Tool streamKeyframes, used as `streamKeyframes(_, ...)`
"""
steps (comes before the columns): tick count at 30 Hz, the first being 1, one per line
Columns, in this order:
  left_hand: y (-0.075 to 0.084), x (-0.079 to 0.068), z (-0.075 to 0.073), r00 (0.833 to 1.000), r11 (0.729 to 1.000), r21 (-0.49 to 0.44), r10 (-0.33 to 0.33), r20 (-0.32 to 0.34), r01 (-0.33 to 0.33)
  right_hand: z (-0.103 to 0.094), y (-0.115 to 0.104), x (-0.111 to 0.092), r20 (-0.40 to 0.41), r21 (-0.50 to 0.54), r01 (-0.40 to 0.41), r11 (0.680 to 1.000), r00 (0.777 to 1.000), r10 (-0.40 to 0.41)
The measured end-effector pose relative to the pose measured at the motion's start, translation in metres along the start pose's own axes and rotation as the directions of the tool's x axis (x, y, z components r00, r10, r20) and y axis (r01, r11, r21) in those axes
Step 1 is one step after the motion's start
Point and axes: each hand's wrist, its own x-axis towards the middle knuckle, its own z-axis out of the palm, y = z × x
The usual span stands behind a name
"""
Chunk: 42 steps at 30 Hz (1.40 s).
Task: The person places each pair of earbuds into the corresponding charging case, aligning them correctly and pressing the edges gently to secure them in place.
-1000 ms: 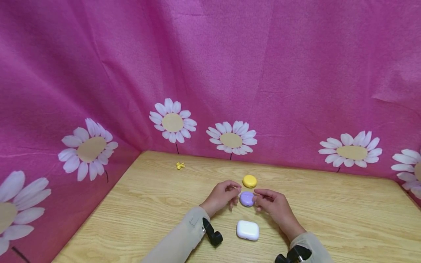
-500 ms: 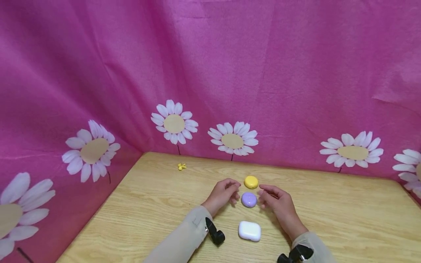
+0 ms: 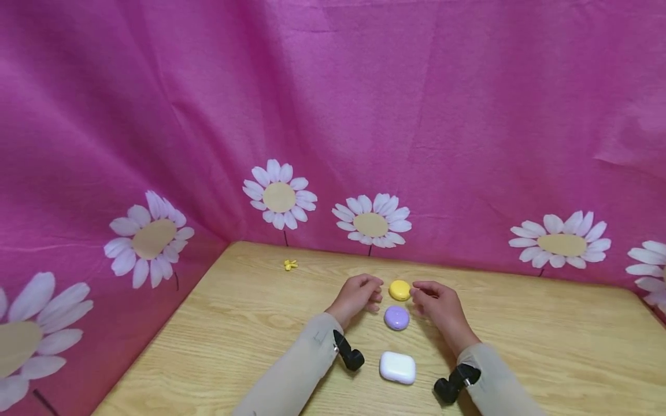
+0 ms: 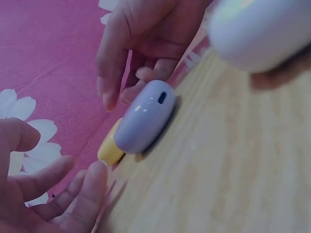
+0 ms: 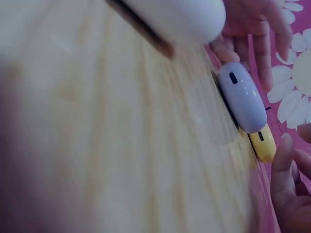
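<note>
In the head view a round yellow earbud case (image 3: 400, 290) lies on the wooden table, with a round purple earbud case (image 3: 396, 318) just in front of it. Nearer me is a white rounded-rectangular earbud case (image 3: 398, 367). My left hand (image 3: 359, 297) is at the left of the yellow case, fingers loosely bent and holding nothing. On the other side my right hand (image 3: 441, 306) has its fingertips very close to the yellow case; contact cannot be told. Both wrist views show the purple case (image 4: 146, 116) with a charging port, and the yellow case (image 5: 264, 144) partly hidden behind it.
A small yellow object (image 3: 290, 265), too small to identify, lies toward the table's back left. A magenta cloth with daisies (image 3: 458, 115) hangs behind and left of the wooden table (image 3: 234, 335). Black wrist cameras (image 3: 354, 359) sit on both sleeves.
Both hands have moved away from me, from beside the purple case to beside the yellow one. The right fingers have come off the purple case. The cases have kept their arrangement.
</note>
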Motion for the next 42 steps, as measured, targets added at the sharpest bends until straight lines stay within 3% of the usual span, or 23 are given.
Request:
streamKeyframes(7, 0.006, 0.003, 0.005, 0.999, 0.999, -0.009, -0.037, -0.001, 0.037, 0.004, -0.003, 0.011, -0.032, -0.031, -0.042, 0.999, 0.999, 0.041)
streamKeyframes(15, 0.010, 0.009, 0.010, 0.995, 0.995, 0.012, -0.096, -0.017, 0.096, 0.007, -0.005, 0.017, -0.011, -0.003, -0.071, 0.997, 0.997, 0.071)
streamKeyframes(19, 0.013, 0.011, 0.015, 0.993, 0.993, 0.018, -0.115, -0.022, 0.116, 0.006, -0.006, 0.019, 0.002, -0.037, -0.092, 0.995, 0.996, 0.093)
streamKeyframes(30, 0.013, 0.014, 0.023, 0.994, 0.993, 0.027, -0.111, -0.016, 0.111, 0.006, -0.005, 0.020, 0.018, -0.086, -0.088, 0.992, 0.996, 0.090)
streamKeyframes(42, 0.012, 0.015, 0.023, 0.994, 0.993, 0.049, -0.105, -0.013, 0.106, 0.007, -0.004, 0.018, 0.015, -0.040, -0.083, 0.996, 0.996, 0.083)
